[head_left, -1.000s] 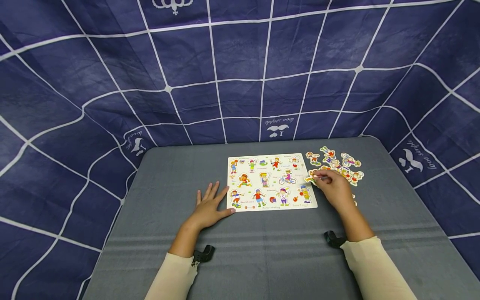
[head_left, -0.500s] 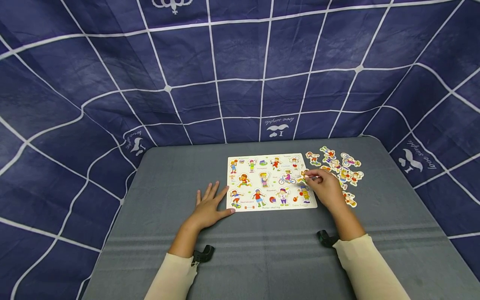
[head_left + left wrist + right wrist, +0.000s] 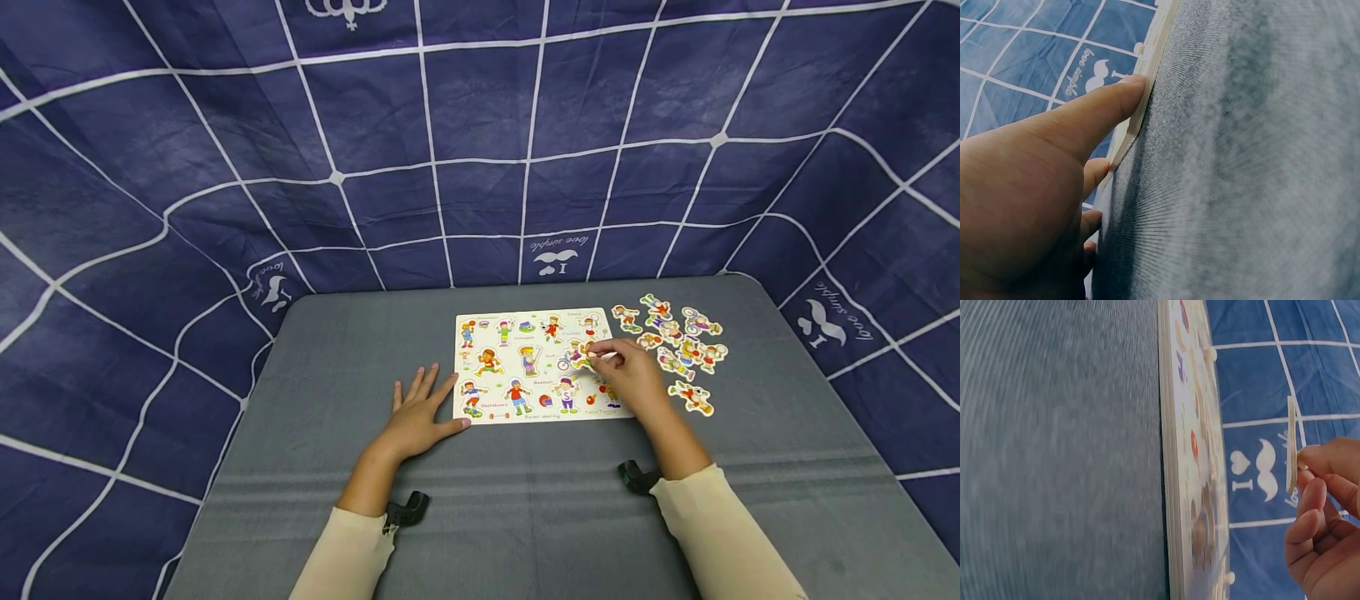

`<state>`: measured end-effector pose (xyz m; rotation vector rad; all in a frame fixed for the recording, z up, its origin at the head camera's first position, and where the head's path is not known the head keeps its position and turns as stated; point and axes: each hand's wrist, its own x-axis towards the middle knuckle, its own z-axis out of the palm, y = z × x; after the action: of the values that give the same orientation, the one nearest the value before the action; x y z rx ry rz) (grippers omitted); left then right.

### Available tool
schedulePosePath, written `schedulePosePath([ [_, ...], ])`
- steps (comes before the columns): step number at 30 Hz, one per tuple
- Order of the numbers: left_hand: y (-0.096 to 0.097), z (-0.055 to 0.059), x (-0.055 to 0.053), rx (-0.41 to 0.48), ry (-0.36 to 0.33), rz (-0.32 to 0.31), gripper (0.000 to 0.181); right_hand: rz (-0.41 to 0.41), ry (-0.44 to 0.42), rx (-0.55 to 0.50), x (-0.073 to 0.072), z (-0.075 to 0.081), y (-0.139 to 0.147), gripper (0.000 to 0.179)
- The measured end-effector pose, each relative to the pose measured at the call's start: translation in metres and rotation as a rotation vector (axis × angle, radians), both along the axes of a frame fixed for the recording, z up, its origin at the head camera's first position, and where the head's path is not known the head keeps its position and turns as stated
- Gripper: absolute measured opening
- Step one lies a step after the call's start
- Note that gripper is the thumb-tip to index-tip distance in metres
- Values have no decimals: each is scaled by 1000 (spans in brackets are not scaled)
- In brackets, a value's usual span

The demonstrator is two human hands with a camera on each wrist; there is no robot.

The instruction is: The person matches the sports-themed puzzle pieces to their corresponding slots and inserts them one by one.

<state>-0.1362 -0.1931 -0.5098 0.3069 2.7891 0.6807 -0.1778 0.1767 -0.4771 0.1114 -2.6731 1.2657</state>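
Note:
A flat wooden puzzle board (image 3: pixel 508 358) printed with children playing sports lies mid-table in the head view. My left hand (image 3: pixel 416 421) rests at its left edge, fingers spread; in the left wrist view the thumb (image 3: pixel 1110 97) touches the board's side near a corner. Over the right part of the board, my right hand (image 3: pixel 636 377) holds a puzzle piece (image 3: pixel 580 357). The right wrist view shows that piece edge-on, pinched by its small peg (image 3: pixel 1302 461) between thumb and fingertips, raised above the board's surface.
Loose puzzle pieces (image 3: pixel 692 398) lie scattered to the right of the board, several of them overlapping. Grey cloth (image 3: pixel 525 500) covers the table. A dark blue curtain (image 3: pixel 480 200) with white grid lines hangs behind and at both sides.
My right hand has carried the puzzle piece leftward from beside the loose pieces to over the board, near the cyclist picture. My left hand has stayed in place.

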Motion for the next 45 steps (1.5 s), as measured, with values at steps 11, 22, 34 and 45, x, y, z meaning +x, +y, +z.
schedulePosePath([
  [11,0,1,0,-4,1,-1,90,48,57,-54,-5,2,-23,14],
  [22,1,0,0,5,-4,2,90,92,40,-68,-9,1,-41,11],
  [34,1,1,0,5,-4,5,89,155,11,-41,-17,-3,-68,10],
  [45,0,1,-1,5,-11,8,90,202,-36,-32,-24,-4,-90,11],
])
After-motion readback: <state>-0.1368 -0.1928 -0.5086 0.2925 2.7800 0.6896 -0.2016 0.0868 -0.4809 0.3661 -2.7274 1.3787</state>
